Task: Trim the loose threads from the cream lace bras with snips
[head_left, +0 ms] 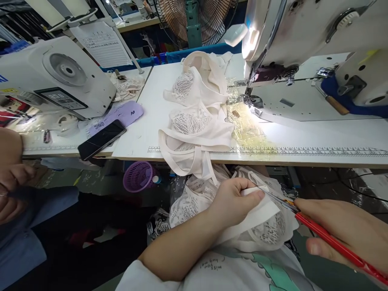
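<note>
My left hand (235, 200) is pinched shut on the edge of a white fabric strap (257, 210), thumb on top, holding it just in front of my lap and below the table edge (303, 159). My right hand (348, 232) is closed around red-handled scissors (318, 228), whose blades point left and meet the strap right beside my left thumb; the two hands are close together but not touching. The strap belongs to a white lace garment (266, 232) bunched in my lap, and more of the same pieces (197, 117) are piled on the table and spill over its edge toward me. The risk I see is the blade tips sitting so near my thumb: a small slip could nick the skin. The lace lies directly under the strap, so a bite taken too deep could catch it. The overhanging pile may also slide off if my arm drags a loose band. To the right stands a sewing machine (303, 40) with its lamp lit; to the left are a second machine (57, 76) and a phone (101, 138), with another person's hand (12, 186) at the left edge.
</note>
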Motion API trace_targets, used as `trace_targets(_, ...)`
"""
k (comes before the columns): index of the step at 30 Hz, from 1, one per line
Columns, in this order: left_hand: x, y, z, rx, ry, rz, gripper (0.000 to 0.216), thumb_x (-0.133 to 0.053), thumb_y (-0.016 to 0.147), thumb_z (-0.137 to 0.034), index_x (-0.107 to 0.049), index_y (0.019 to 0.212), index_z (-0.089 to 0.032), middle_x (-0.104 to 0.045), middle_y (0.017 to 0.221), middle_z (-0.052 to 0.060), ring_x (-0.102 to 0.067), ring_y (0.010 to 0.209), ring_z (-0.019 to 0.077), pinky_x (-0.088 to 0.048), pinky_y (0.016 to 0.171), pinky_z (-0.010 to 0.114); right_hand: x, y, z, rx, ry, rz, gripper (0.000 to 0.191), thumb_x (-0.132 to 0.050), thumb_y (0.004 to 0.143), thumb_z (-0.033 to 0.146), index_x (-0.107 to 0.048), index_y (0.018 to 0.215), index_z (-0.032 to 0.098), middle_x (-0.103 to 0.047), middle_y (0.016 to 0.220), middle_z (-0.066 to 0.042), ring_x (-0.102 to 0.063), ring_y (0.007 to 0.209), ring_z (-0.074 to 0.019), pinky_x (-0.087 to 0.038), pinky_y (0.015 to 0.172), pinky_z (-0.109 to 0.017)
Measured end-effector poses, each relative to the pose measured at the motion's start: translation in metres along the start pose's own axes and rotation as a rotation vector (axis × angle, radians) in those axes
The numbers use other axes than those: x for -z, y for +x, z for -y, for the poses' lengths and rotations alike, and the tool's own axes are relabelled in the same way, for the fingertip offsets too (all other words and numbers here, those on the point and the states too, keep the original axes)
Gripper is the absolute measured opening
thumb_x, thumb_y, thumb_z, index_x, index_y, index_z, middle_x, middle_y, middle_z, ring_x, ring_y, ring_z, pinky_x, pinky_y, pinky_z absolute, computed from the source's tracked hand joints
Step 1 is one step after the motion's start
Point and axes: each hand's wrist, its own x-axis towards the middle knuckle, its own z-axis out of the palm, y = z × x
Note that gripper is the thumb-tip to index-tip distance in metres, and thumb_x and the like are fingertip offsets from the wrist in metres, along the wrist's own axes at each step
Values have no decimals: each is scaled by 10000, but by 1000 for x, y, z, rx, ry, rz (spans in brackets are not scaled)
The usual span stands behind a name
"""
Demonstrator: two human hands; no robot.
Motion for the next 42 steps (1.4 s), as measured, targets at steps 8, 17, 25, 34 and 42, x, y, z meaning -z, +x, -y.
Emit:
trace_targets(8,1,-1,1,23,-99,13,251,-652,642,-361,-515,593,-157,-420,522,-44,-336,490,59,-250,496,215,-14,0,-10,-139,-77,206,461,-274,746,685,-393,670,247,-573,754,-95,-528,687,-267,-396,620,-368)
trace_targets(17,6,-5,-1,-77,-109,-6,279,-707,645,-372,-565,622,-133,-485,577,-14,-406,545,75,-308,541,217,-22,6,-32,67,391,-132,474,-534,789,667,-416,654,228,-444,613,5,-404,523,-160,-347,457,-263)
trace_targets(25,17,-13,-7,-123,-91,-67,307,-717,667,-401,-556,635,-141,-506,587,-16,-445,548,85,-338,544,215,-48,23,9,404,682,-471,251,-669,837,397,-467,831,249,-577,884,-20,-595,750,-183,-502,617,-258)
trace_targets(34,32,-18,9,-813,604,-391,345,-602,808,-308,-555,1107,-145,-605,1073,138,-575,1013,229,-488,870,371,-35,41,41,330,730,-565,375,-684,762,547,-509,714,219,-539,688,-5,-512,573,-167,-453,492,-265)
trace_targets(42,86,-70,72,-788,1262,-638,564,-500,853,-192,-329,1390,-167,-620,1189,169,-609,1095,269,-530,864,410,14,36,102,602,828,-543,199,-633,792,338,-497,719,212,-509,688,15,-516,627,-151,-447,554,-265)
